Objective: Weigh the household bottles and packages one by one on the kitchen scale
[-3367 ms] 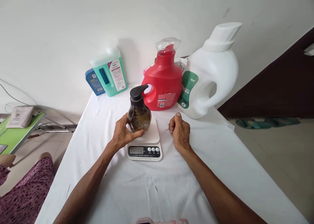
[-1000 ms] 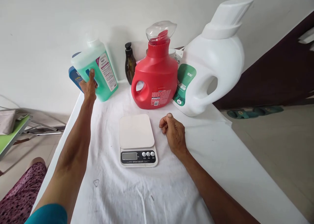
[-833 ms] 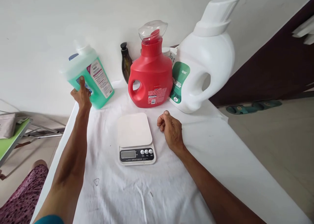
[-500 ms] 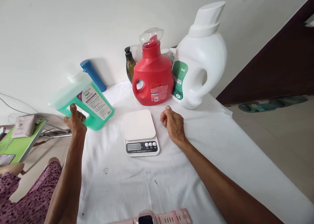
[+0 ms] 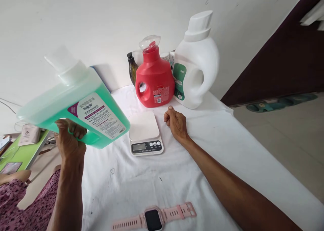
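The left hand (image 5: 69, 141) has lifted the green jug (image 5: 76, 104) from its place by the wall, left of the red jug (image 5: 154, 79), and now holds it tilted in the air, left of the scale (image 5: 145, 133). The brown bottle (image 5: 132, 69) went from the scale to behind the red jug.

Table under white cloth (image 5: 202, 163), running centre to lower right. On it: scale (image 5: 145, 134) at centre; red jug (image 5: 154, 79), white jug (image 5: 196, 65), brown pump bottle (image 5: 132, 69) upper centre. Pink watch (image 5: 153, 219) at bottom edge.
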Demonstrator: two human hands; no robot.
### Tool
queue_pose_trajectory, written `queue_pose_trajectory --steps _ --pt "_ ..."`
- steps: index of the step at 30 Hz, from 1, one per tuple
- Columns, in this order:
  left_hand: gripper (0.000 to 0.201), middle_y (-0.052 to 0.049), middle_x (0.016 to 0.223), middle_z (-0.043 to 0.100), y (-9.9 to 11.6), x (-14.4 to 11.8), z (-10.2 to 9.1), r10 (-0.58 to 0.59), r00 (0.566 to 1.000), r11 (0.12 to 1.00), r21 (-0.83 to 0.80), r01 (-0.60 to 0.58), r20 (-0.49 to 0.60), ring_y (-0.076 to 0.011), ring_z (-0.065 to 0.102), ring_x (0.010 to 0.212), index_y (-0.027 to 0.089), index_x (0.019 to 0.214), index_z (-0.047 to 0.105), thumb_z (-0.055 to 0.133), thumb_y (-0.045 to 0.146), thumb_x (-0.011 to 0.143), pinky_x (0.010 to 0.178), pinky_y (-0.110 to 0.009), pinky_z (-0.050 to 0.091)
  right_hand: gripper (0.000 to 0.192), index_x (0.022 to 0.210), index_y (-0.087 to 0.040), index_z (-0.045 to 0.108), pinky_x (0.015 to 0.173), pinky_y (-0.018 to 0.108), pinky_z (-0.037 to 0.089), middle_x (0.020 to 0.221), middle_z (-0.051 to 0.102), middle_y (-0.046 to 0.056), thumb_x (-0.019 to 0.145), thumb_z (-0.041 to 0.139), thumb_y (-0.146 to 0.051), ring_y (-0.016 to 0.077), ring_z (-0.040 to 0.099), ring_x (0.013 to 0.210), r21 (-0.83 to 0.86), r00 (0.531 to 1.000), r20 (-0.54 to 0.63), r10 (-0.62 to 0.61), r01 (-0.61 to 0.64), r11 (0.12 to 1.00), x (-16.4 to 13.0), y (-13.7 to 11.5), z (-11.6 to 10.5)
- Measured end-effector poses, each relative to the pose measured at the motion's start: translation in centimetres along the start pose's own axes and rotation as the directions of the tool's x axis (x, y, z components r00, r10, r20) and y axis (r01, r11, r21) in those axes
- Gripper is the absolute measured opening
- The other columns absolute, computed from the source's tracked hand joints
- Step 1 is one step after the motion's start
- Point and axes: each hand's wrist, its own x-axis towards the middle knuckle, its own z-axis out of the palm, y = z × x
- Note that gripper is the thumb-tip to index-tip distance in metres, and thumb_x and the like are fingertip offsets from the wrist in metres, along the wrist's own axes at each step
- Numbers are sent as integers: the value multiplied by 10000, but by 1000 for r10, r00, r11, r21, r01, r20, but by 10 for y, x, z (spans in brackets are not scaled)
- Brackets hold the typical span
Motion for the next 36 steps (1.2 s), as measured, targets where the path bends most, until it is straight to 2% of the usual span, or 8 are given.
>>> queue_pose_trajectory --steps 3,8,15,19,25,30,33,36 --pt "851 70 567 154 2 -3 28 -26 1000 998 -61 25 -9 -70 138 463 209 566 271 838 843 585 427 -294 105 828 549 -248 511 570 322 400 530 549 12 971 202 -890 162 493 483 -3 1000 1 -11 11 1000 0 -1 -1" --pt "828 73 570 191 -15 -11 67 -45 995 993 -105 55 89 -58 175 455 204 555 292 854 810 609 413 -278 133 821 561 -249 505 589 314 404 541 543 11 973 198 -890 165 502 516 35 1000 -4 8 -8 999 -1 -2 -2" --pt "808 71 553 235 -38 -12 93 -17 990 993 -110 33 140 -46 243 441 191 532 310 870 766 632 403 -241 186 830 550 -248 507 588 319 398 551 540 19 958 209 -907 169 514 534 59 1000 -4 25 -25 998 -1 -4 -4" --pt "809 72 536 256 -44 -13 98 -13 990 993 -116 29 138 -43 252 432 191 524 322 895 758 589 398 -233 197 828 550 -252 505 589 324 396 550 544 23 948 217 -919 175 514 537 62 999 -3 48 -48 997 -1 -4 -4" --pt "810 68 539 259 -49 -12 95 -8 993 994 -103 21 119 -53 258 435 199 529 318 879 781 586 400 -246 198 822 541 -254 496 614 334 404 544 543 24 965 216 -899 178 516 535 52 999 -1 36 -36 998 -1 -4 -3" --pt "781 60 557 245 -53 -11 92 -5 988 998 -59 14 152 -74 259 449 217 557 329 817 821 644 416 -273 220 825 535 -258 495 599 340 396 517 520 22 961 211 -905 180 497 519 35 999 -2 35 -35 999 -2 -2 -2" --pt "761 41 574 290 -58 -10 87 15 980 999 -42 -7 198 -99 311 478 222 568 359 772 852 672 450 -293 280 824 540 -254 511 590 338 407 531 545 25 965 228 -899 174 499 506 30 1000 -9 28 -27 999 -2 -1 -1" --pt "738 6 615 399 -60 -10 79 83 960 996 -40 -75 269 -138 429 562 218 587 411 741 869 691 549 -318 399 821 543 -251 523 587 336 414 530 540 22 973 238 -889 169 501 501 41 1000 -10 26 -25 999 -3 -2 -1"
